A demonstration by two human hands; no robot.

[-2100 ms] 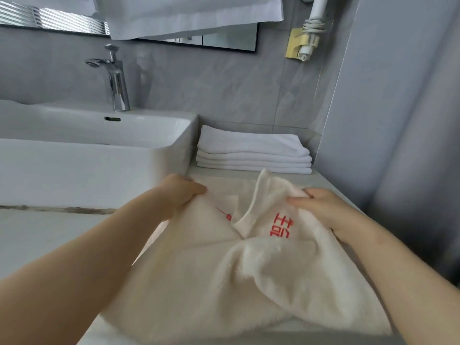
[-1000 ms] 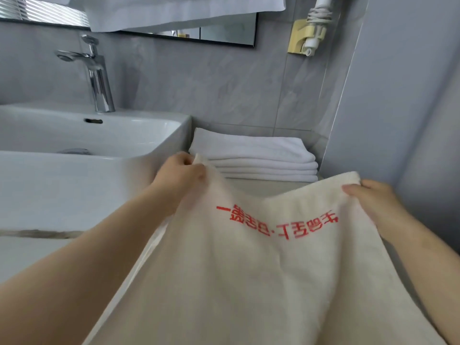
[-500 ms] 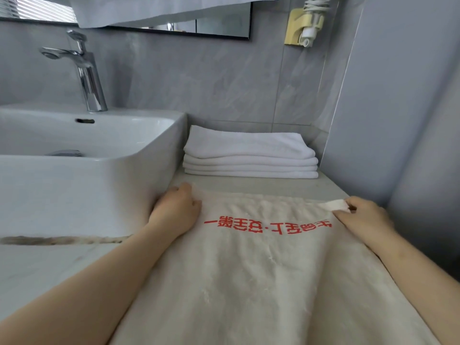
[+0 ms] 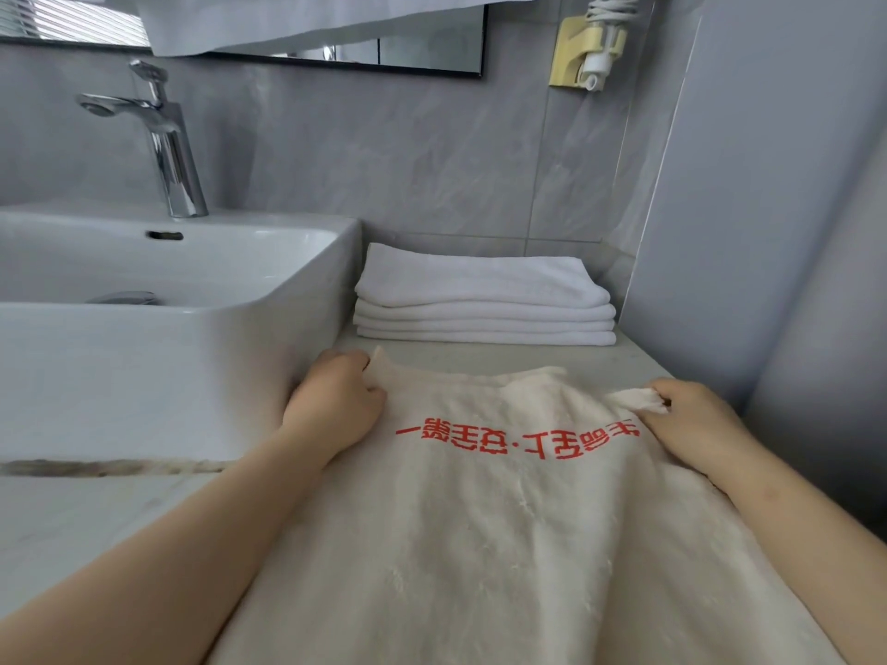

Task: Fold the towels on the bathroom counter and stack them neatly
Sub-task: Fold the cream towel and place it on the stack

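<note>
We've got both hands at the far edge of the cream towel [image 4: 504, 530]. Our left hand [image 4: 336, 405] has its fingers curled round the far-left corner, which pokes up past the knuckles, right next to the basin [image 4: 158, 357]. Our right hand [image 4: 696, 424] pinches the far-right corner w/ thumb & fingers; a small white tab of the fabric sticks out beyond them. Forearms lie along both sides of the cloth.

Towel itself: off-white/cream terry, slightly nubby surface, spread flat on the pale worktop [image 4: 480, 355] & running from the hands back toward us, off the bottom of view. Far edge isn't straight – it sags a bit btwn the two corners, w/ a small ruck near the right one. A line of red characters [image 4: 518, 436] runs across it just below that edge, upside down from our side. A few soft creases lengthwise down the middle.

Beyond it, apart from its edge, a neat stack of white folded towels [image 4: 485, 300] sits against the grey tiled wall, fold edges facing us. Left: white basin w/ chrome tap [image 4: 163, 136]. Up top: mirror [image 4: 384, 45] partly covered by a hanging white cloth [image 4: 297, 16], & a yellow wall holder [image 4: 583, 50] at upper right
</note>
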